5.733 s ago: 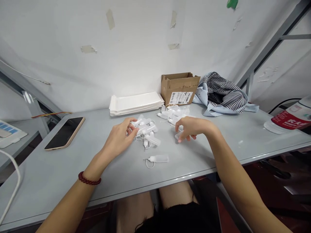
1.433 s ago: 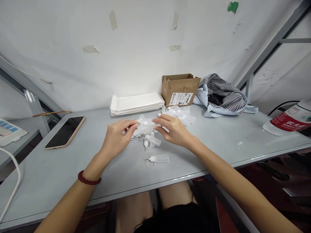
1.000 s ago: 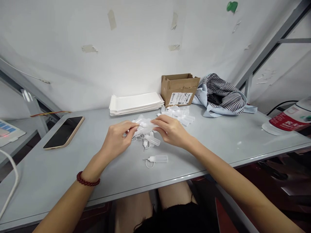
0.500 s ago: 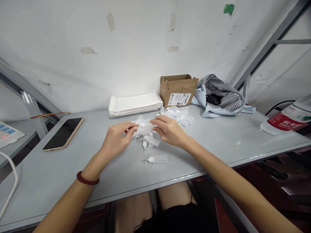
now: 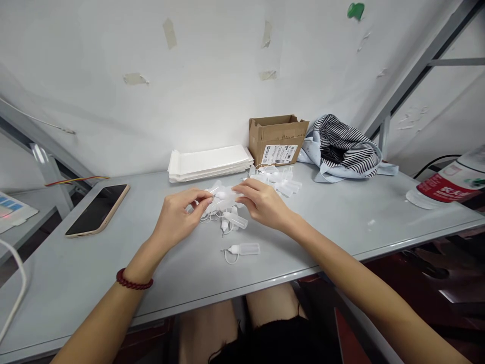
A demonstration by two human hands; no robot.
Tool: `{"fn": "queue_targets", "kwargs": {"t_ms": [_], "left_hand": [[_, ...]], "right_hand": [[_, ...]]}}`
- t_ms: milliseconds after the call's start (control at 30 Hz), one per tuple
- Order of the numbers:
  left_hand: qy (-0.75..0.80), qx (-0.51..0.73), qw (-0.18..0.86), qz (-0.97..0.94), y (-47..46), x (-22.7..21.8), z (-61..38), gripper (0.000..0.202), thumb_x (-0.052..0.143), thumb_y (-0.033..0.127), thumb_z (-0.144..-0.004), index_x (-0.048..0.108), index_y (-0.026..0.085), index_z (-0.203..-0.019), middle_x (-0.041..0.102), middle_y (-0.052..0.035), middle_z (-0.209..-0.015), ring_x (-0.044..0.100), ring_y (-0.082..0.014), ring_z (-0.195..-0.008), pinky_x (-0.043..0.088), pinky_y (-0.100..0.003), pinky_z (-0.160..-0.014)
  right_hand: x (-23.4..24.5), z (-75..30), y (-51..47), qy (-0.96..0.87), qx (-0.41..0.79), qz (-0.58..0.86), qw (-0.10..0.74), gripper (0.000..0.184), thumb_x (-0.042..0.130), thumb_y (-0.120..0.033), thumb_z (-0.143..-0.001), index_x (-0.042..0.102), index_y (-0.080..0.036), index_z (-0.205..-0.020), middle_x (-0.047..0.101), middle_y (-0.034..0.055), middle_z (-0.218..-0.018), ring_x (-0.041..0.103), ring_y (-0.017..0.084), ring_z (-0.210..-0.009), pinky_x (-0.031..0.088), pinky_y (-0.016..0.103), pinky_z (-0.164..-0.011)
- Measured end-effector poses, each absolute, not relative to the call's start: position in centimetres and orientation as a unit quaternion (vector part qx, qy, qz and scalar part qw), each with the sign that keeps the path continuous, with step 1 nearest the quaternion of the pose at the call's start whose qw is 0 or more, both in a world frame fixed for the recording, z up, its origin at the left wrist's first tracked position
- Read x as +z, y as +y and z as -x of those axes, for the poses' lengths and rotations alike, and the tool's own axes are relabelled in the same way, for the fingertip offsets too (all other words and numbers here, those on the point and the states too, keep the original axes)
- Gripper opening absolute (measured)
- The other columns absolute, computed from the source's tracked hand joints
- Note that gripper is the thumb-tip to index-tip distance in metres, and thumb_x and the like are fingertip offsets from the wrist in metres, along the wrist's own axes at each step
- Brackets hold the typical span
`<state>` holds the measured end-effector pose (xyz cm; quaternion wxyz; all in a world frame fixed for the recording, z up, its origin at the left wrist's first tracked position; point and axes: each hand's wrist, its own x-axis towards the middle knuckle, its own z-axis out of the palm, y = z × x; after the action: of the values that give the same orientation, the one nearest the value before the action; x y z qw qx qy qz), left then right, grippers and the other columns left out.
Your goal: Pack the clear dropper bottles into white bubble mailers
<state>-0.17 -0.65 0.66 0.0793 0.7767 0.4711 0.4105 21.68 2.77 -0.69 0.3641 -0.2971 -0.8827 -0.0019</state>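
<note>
Fingers (image 5: pixel 201 198) of left hand (image 5: pixel 175 221) and right hand (image 5: pixel 265 206) tight on one bottle (image 5: pixel 226 192) — above the pile (image 5: pixel 232 220)

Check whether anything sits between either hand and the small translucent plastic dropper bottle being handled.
Nothing visible. The left hand pinches the small translucent plastic dropper bottle at its tip, the right hand grips its body, just above a pile of similar bottles.
</note>
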Motion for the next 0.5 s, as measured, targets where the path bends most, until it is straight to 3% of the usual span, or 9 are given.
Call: {"fn": "queue_targets", "kwargs": {"t_ms": [500], "left_hand": [[0.451,0.411,0.074,-0.789,-0.83,0.48,-0.12,0.017,0.055,0.024,-0.084,0.07,0.019,-0.079,0.073,-0.0029,-0.079,0.063,-0.0156,-0.068,0.049,-0.026,-0.062]], "right_hand": [[-1.28,-21.59,2.83,-0.893,-0.013,0.277,0.354,0.021,0.041,-0.014,-0.091,0.06,-0.012,-0.101,0.06,0.0132,-0.09,0.056,0.02,-0.081,0.049,0.032,-0.067]]}}
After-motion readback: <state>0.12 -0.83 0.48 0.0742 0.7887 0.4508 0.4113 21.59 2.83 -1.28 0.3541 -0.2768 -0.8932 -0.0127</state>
